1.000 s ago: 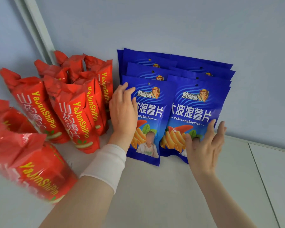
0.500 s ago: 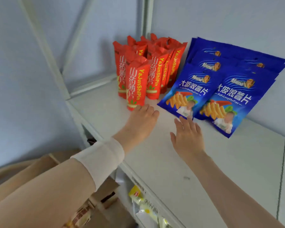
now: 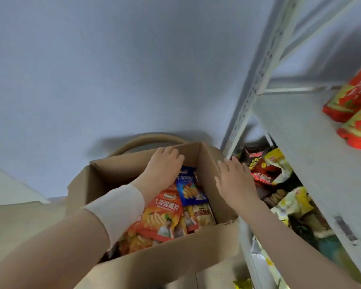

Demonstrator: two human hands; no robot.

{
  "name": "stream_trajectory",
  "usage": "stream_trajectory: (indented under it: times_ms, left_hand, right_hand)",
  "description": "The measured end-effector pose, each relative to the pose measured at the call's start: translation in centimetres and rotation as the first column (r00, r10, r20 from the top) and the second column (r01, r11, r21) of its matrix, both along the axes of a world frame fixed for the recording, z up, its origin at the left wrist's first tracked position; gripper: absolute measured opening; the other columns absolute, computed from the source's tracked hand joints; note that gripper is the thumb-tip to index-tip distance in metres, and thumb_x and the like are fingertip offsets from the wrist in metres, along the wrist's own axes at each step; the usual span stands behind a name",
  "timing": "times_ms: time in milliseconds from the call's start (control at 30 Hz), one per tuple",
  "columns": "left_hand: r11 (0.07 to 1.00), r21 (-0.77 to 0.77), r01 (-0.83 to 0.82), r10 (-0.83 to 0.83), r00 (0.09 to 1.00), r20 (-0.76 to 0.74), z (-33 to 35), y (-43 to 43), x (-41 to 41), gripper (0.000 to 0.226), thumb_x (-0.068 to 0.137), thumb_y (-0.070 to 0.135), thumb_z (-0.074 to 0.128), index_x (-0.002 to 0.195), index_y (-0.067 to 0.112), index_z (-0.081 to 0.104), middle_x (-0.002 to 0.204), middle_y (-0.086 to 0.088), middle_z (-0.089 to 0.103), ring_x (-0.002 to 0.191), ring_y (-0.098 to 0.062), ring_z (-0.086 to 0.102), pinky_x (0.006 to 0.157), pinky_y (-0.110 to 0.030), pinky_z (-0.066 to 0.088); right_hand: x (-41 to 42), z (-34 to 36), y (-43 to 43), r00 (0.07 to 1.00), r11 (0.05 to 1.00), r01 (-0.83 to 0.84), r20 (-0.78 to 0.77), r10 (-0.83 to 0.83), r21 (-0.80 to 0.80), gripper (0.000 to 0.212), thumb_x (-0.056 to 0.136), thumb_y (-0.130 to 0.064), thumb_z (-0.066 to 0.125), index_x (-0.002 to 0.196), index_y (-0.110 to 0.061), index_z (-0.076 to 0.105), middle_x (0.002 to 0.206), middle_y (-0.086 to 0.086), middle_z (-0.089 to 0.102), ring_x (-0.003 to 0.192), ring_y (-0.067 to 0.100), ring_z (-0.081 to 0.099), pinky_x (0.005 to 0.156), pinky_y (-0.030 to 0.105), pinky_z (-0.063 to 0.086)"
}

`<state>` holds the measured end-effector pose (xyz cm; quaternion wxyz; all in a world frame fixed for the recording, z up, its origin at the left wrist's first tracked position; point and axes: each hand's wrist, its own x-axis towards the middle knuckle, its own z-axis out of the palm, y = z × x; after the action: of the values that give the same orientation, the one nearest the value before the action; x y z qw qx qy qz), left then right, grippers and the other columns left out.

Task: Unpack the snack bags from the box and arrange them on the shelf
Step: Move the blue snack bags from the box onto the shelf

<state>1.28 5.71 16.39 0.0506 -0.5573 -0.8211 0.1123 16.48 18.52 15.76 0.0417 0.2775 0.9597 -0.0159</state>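
Head view: metal shelf (image 3: 300, 142) stood right of the open cardboard box (image 3: 154, 268). Snack bags (image 3: 165, 215) filled the box. The blue bag (image 3: 189, 189) lay with its long axis pointing away from the person, far end under the left hand (image 3: 163, 165), the nearer one. Its fingers (image 3: 172, 152) curled downward, grip indeterminable. Right hand (image 3: 236, 180) lay against the box's right wall, fingers straight, holding nothing.

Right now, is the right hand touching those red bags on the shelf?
Apart. The head view shows the right hand by the box, with bare shelf between it and the red bags.
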Motion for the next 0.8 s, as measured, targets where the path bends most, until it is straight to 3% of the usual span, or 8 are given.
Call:
stream_trajectory:
  times_ms: [200,300,433,533,600,700,800]
  left_hand:
    - [0.955,-0.064,-0.290,0.297,0.940,0.169,-7.8,-10.5,-7.6,0.029,0.096,0.026,0.041,0.122,0.015,0.048,0.127,-0.006,0.052,0.121,-0.025,0.044,0.096,-0.036,0.037]
    - [0.871,-0.102,-0.481,0.485,0.810,0.330,-12.2,-13.7,-8.3,0.036,0.095,0.029,0.043,0.128,0.015,0.045,0.131,-0.005,0.050,0.123,-0.024,0.044,0.097,-0.034,0.037]
    - [0.623,-0.183,-0.761,0.686,0.419,0.594,-17.8,-17.0,-6.5,0.056,0.093,0.035,0.050,0.141,0.014,0.031,0.146,-0.010,0.034,0.132,-0.027,0.036,0.105,-0.036,0.036]
    - [0.376,-0.245,-0.894,0.754,0.142,0.641,-20.9,-17.9,-4.9,0.067,0.091,0.034,0.054,0.145,0.012,0.020,0.151,-0.016,0.021,0.138,-0.031,0.026,0.109,-0.042,0.031]
    - [0.225,-0.202,-0.953,0.755,0.040,0.654,-22.7,-17.4,-3.9,0.069,0.089,0.029,0.058,0.144,0.012,0.021,0.151,-0.015,0.018,0.138,-0.032,0.022,0.108,-0.046,0.031]
    - [0.076,-0.147,-0.986,0.767,-0.036,0.640,-25.2,-15.8,-2.1,0.073,0.084,0.024,0.065,0.142,0.010,0.024,0.150,-0.016,0.018,0.135,-0.035,0.022,0.104,-0.052,0.034]
    - [-0.155,-0.179,-0.972,0.689,-0.236,0.685,-27.3,-14.6,-1.2,0.085,0.078,0.017,0.071,0.144,0.008,0.018,0.148,-0.019,0.020,0.132,-0.037,0.025,0.104,-0.056,0.034]
  right_hand:
    - [-8.6,-8.2,-6.7,0.980,0.981,-0.056,0.178,0.089,-0.186,0.053,0.100,-0.035,0.032,0.147,-0.014,0.020,0.155,0.005,0.021,0.145,0.023,0.011,0.117,0.040,0.013]
    - [-10.0,-12.6,-8.9,0.951,0.970,-0.045,0.287,0.114,-0.239,0.054,0.098,-0.038,0.035,0.146,-0.014,0.023,0.153,0.006,0.026,0.144,0.024,0.016,0.116,0.040,0.018]
    - [-9.6,-17.2,-10.2,0.906,0.948,-0.002,0.401,0.136,-0.318,0.053,0.096,-0.038,0.041,0.142,-0.014,0.030,0.148,0.007,0.034,0.140,0.025,0.025,0.114,0.039,0.026]
    - [-9.8,-19.9,-9.7,0.900,0.942,0.035,0.419,0.115,-0.333,0.051,0.095,-0.039,0.043,0.139,-0.016,0.034,0.143,0.005,0.040,0.133,0.022,0.036,0.108,0.036,0.035]
    - [-10.4,-22.1,-8.9,0.895,0.935,0.069,0.436,0.096,-0.347,0.050,0.095,-0.040,0.043,0.139,-0.016,0.033,0.143,0.005,0.039,0.133,0.022,0.037,0.106,0.036,0.037]
    - [-11.1,-25.1,-7.8,0.883,0.922,0.108,0.461,0.082,-0.372,0.052,0.095,-0.040,0.043,0.140,-0.017,0.031,0.145,0.006,0.036,0.134,0.022,0.034,0.106,0.037,0.036]
    - [-11.4,-27.2,-6.2,0.889,0.908,0.156,0.456,0.042,-0.388,0.053,0.094,-0.039,0.046,0.140,-0.017,0.032,0.144,0.008,0.038,0.135,0.024,0.034,0.107,0.040,0.037]
